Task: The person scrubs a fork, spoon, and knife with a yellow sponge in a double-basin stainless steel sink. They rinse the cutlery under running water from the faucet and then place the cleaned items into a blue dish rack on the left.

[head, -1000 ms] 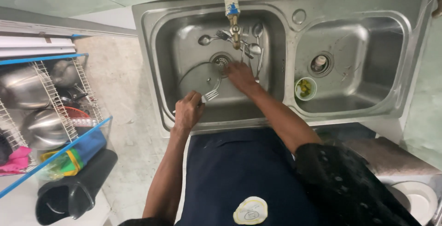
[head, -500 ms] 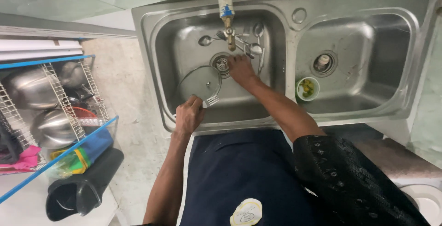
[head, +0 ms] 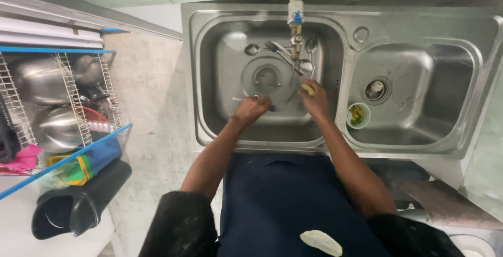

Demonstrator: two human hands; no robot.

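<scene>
My left hand (head: 251,110) is down in the left basin (head: 209,110) of a steel double sink, closed around a fork (head: 273,108) at the near rim of a round clear lid (head: 267,76) that lies over the drain. My right hand (head: 316,102) is just right of the lid, with a yellow sponge (head: 307,88) pinched in its fingers. Several spoons and forks (head: 283,52) lie at the back of the basin under the tap (head: 295,13).
A small bowl with yellow-green bits (head: 358,114) sits at the divider by the right basin (head: 419,115). On the left stands a wire dish rack (head: 68,94) with steel pots (head: 36,79), a pink cloth (head: 23,160) and a black container (head: 73,207) below.
My left hand moved from the sink's front edge forward into the basin. My right hand left the lid's centre and shifted right with the sponge. The view moved closer.
</scene>
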